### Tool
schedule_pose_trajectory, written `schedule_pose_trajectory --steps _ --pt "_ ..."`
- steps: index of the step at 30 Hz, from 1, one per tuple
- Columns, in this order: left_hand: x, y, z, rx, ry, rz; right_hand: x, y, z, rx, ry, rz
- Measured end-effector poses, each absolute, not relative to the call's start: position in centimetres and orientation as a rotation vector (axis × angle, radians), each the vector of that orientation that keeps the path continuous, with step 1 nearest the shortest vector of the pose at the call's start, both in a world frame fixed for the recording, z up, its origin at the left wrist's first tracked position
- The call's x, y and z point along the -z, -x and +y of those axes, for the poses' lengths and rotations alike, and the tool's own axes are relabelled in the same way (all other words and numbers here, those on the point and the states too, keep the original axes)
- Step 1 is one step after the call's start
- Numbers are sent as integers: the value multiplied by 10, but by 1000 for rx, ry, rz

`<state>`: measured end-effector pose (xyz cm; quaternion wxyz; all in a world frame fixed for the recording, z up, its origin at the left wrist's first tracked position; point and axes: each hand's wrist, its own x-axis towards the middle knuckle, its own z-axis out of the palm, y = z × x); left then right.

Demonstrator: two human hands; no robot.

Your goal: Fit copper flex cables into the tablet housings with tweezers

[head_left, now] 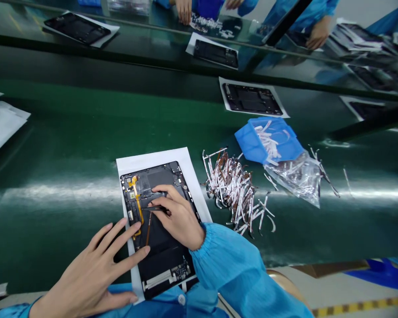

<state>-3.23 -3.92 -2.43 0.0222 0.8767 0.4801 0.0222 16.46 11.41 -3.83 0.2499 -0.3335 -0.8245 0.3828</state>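
A long green conveyor belt (69, 145) crosses the view, glossy under the factory lamps. On its far side, co-workers in blue sleeves have their own hands (185, 9) busy over small parts.

Close to the near edge lies an opened tablet (162, 251), back side up and without cover, on a white sheet (152, 157). The right hand (179, 218) is closed in a pinch around thin tweezers (154, 208), whose tips point to the left and touch the middle of the tablet, beside an orange flex cable (137, 201). The left hand (96, 269) is open and flat with the fingers spread. It grips nothing; the fingertips rest on the lower left edge of the tablet and on the sheet.

To the right of the sheet there is a loose pile of flex strips (232, 185), white and brown. Behind it is a blue tray (252, 145) with more strips, touching a clear plastic bag (298, 176) that is also filled with them.

I judge the work on this tablet to be in the middle. The orange cable looks already laid along the left side, and the tweezers are setting something small next to it, too small to identify. The back is not closed. More opened tablets (252, 99) lie on sheets farther along the belt, and the pile of strips is large, so much seems left.
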Motion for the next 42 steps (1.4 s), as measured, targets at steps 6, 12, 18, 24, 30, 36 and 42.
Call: schedule_pose_trajectory --steps 6,12,18,24,30,36,42 --pt "23 33 -37 -84 -2745 1501 40 -165 114 -1042 900 -2252" --pt "21 26 -42 -66 -2718 1565 34 -166 116 -1018 866 -2320" --pt "23 10 -37 -52 -2654 1759 32 -166 116 -1141 885 -2257" --pt "19 10 -15 -52 -2617 1844 37 -164 119 -1204 957 -1876" --pt "14 18 -2 -65 -2489 1869 33 -162 124 -1237 1001 -1752" --pt "13 18 17 -144 -2449 1859 33 -164 124 -1201 1002 -1788" --pt "27 10 13 -276 -2406 1963 31 -165 121 -1135 1043 -1896"
